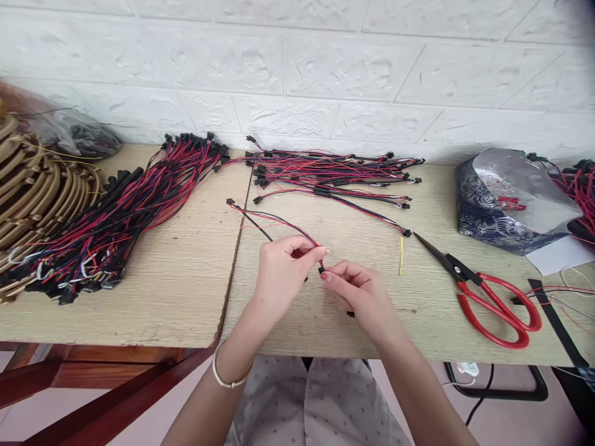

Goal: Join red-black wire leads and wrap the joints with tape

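Note:
Between my hands is a thin wire harness (pixel 283 220) of red and black wires with a small black connector at its far left end. My left hand (pixel 286 266) pinches the wires near their middle, and a small yellow bit shows at its fingertips. My right hand (pixel 360 288) closes on the same harness just to the right, where a short black piece (pixel 321 270) shows between the two hands. Another black connector peeks out below the right hand. What lies inside the fingers is partly hidden.
Finished-looking wire harnesses (pixel 334 167) lie in a row by the wall. A big wire bundle (pixel 139 210) spreads at left beside bamboo-like rings (pixel 41 192). Red-handled scissors (pixel 493 303), a yellow strip (pixel 400 256) and a patterned bag (pixel 506 204) are at right.

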`<state>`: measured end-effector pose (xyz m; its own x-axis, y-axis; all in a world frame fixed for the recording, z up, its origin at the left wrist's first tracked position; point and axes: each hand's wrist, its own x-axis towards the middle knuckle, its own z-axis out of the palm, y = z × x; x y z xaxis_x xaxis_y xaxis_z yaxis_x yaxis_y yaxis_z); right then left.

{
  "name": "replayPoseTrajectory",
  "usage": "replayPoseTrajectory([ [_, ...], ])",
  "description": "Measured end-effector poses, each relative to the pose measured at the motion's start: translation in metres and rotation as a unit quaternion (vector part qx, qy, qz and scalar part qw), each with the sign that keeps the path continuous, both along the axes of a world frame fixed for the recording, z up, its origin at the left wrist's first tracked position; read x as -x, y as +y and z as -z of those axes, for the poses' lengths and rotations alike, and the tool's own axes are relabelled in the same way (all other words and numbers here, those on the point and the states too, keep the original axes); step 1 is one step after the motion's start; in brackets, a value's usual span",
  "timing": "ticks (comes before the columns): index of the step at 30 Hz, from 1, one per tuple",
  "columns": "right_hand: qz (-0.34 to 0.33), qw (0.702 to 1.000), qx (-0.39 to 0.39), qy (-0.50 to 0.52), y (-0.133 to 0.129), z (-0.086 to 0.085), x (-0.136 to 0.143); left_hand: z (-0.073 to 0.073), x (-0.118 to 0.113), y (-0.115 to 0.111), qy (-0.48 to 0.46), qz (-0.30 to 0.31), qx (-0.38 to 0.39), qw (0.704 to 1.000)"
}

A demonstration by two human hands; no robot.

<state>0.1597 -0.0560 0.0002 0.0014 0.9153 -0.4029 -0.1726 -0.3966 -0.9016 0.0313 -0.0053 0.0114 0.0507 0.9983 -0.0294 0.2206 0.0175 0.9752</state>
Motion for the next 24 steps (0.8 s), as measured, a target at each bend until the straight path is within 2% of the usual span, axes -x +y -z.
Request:
replayPoseTrajectory([
  [3,-0.024,0.985,0.062,0.160,-0.003,0.004,0.000,-0.002,0.004,0.006,-0.015,0.043,0.018,0.999],
  [8,-0.117,0.907,0.149,0.375,-0.010,0.012,0.002,-0.002,0.011,0.012,-0.127,0.165,0.117,0.971],
  [10,-0.122,0.890,0.150,0.413,-0.011,0.014,0.005,-0.003,0.011,0.012,-0.135,0.159,0.115,0.971],
  [12,-0.109,0.891,0.140,0.418,-0.011,0.014,0.009,-0.005,0.009,0.010,-0.123,0.126,0.090,0.980],
  [16,-0.054,0.937,0.090,0.334,-0.009,0.011,0.017,-0.011,0.003,0.007,-0.069,0.056,0.041,0.995],
  [20,0.017,0.994,-0.026,0.107,-0.006,0.006,0.023,-0.016,-0.001,0.009,0.019,0.017,0.003,1.000],
  [22,0.045,0.996,-0.079,-0.024,-0.001,0.001,0.024,-0.021,-0.002,0.015,0.058,0.013,-0.025,0.998],
  [24,0.057,0.986,-0.117,-0.107,0.006,-0.006,0.023,-0.026,-0.003,0.024,0.085,0.012,-0.061,0.994],
])
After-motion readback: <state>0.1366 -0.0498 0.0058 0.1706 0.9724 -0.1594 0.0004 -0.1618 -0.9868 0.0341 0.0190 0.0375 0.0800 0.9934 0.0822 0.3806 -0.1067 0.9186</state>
